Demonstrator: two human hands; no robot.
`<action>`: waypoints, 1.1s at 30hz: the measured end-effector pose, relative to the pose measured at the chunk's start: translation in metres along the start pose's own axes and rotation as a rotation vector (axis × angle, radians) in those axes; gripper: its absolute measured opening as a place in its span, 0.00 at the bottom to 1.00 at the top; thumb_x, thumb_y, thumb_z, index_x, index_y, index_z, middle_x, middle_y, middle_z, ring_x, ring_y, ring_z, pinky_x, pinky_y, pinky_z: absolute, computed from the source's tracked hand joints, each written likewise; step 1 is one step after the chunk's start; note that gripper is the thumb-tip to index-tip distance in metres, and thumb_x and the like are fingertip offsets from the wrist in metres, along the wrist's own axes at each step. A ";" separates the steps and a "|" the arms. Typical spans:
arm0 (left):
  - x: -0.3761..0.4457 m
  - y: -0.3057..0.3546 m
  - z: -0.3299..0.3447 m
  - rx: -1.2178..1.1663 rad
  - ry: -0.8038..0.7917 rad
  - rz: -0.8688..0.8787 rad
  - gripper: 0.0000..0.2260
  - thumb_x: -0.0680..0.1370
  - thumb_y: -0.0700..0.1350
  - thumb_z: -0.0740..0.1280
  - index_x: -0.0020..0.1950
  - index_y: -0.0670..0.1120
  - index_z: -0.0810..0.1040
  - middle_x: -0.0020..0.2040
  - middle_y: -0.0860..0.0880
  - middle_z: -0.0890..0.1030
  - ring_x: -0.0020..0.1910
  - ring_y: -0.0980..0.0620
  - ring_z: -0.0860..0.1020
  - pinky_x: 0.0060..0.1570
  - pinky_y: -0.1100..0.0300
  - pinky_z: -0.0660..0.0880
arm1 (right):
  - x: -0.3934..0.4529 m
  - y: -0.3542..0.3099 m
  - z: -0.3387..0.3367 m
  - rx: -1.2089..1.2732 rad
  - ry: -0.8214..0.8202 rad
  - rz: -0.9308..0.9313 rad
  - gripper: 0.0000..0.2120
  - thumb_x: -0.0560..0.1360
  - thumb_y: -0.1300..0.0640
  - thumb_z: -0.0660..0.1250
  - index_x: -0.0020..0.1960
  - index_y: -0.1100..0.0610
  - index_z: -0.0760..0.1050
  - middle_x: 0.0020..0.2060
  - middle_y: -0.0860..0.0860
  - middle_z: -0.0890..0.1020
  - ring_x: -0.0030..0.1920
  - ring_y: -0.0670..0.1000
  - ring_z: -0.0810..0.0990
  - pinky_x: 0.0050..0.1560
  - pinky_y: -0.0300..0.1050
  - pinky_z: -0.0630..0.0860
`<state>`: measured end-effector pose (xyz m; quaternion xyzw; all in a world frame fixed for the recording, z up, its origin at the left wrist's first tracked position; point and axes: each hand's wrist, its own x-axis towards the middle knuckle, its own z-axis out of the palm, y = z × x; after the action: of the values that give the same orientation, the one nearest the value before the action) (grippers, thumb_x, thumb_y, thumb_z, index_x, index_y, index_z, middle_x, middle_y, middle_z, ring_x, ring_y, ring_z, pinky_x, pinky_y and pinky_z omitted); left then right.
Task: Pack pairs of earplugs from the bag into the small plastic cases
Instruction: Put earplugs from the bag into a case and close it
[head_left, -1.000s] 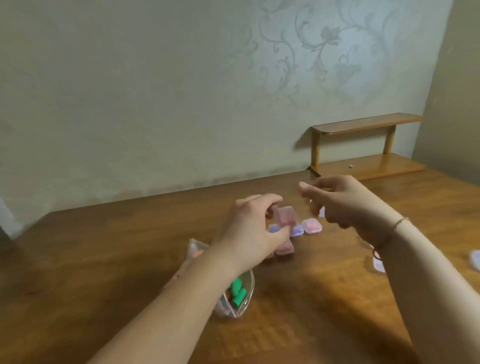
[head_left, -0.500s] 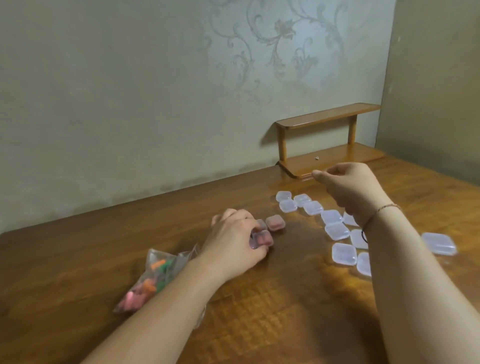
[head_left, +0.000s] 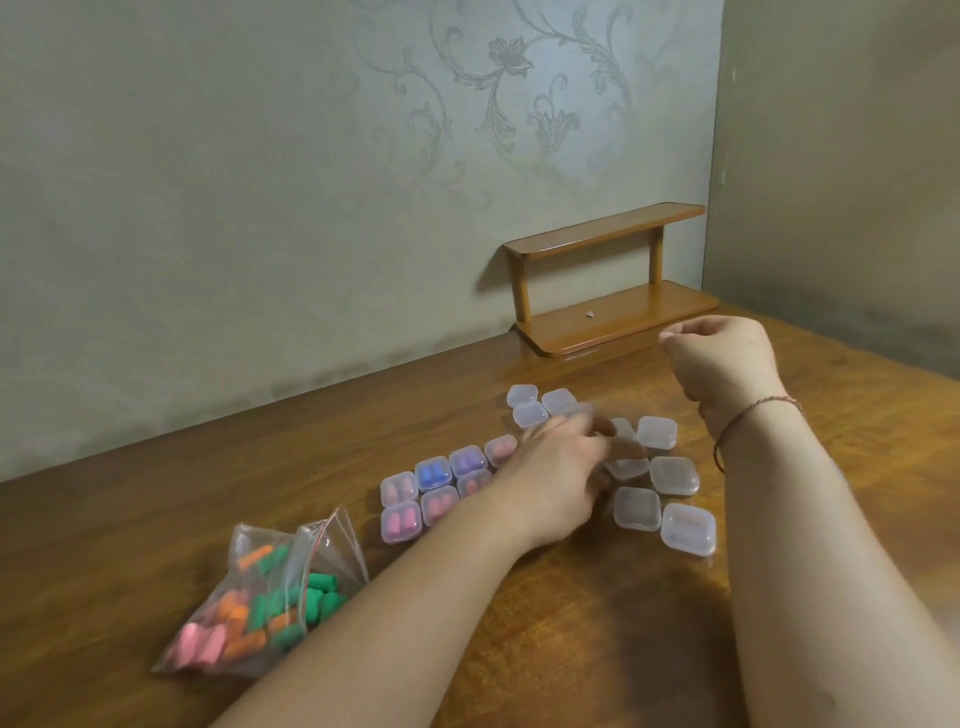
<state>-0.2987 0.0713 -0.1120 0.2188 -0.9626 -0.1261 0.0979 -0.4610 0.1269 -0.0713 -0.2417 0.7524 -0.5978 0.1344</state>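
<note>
A clear zip bag (head_left: 260, 608) of pink, orange and green earplugs lies at the front left of the wooden table (head_left: 571, 649). Beside it, several small closed cases (head_left: 431, 473) hold pink, blue and purple earplugs. To their right, several empty clear cases (head_left: 675, 475) are spread out. My left hand (head_left: 556, 478) stretches across the filled cases, and its blurred fingers reach the nearest empty cases. Whether they touch one is hidden by blur. My right hand (head_left: 727, 364) hovers above the empty cases with loosely curled fingers and holds nothing visible.
A small two-tier wooden shelf (head_left: 608, 317) stands against the patterned wall at the back of the table, with a tiny metal object on its lower board. The wall corner is on the right.
My left hand has let go of a filled case in the group and moved right toward the empty cases. The view has shifted right and down. My right hand stays raised.
</note>
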 end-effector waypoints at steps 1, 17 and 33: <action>0.002 0.000 0.001 -0.011 0.008 -0.006 0.18 0.81 0.42 0.64 0.70 0.56 0.74 0.72 0.54 0.68 0.72 0.50 0.65 0.70 0.52 0.67 | 0.000 0.000 0.000 0.007 -0.001 -0.008 0.05 0.78 0.56 0.64 0.49 0.53 0.79 0.36 0.50 0.77 0.32 0.49 0.72 0.29 0.41 0.67; -0.054 -0.003 -0.038 -0.327 0.220 -0.133 0.13 0.78 0.50 0.70 0.61 0.54 0.76 0.56 0.56 0.81 0.53 0.58 0.80 0.51 0.62 0.79 | -0.039 -0.035 0.020 0.031 -0.166 -0.437 0.03 0.75 0.55 0.69 0.48 0.52 0.81 0.34 0.50 0.80 0.31 0.46 0.74 0.30 0.36 0.71; -0.242 -0.074 -0.091 -1.103 0.600 -0.398 0.23 0.63 0.52 0.79 0.56 0.54 0.81 0.56 0.47 0.85 0.57 0.46 0.83 0.50 0.52 0.82 | -0.190 -0.039 0.111 -0.022 -0.737 -1.225 0.10 0.72 0.53 0.72 0.53 0.50 0.80 0.44 0.41 0.83 0.45 0.38 0.80 0.44 0.30 0.75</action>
<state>-0.0333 0.0963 -0.0788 0.3359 -0.6291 -0.5501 0.4344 -0.2372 0.1272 -0.0775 -0.8086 0.3929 -0.4375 0.0174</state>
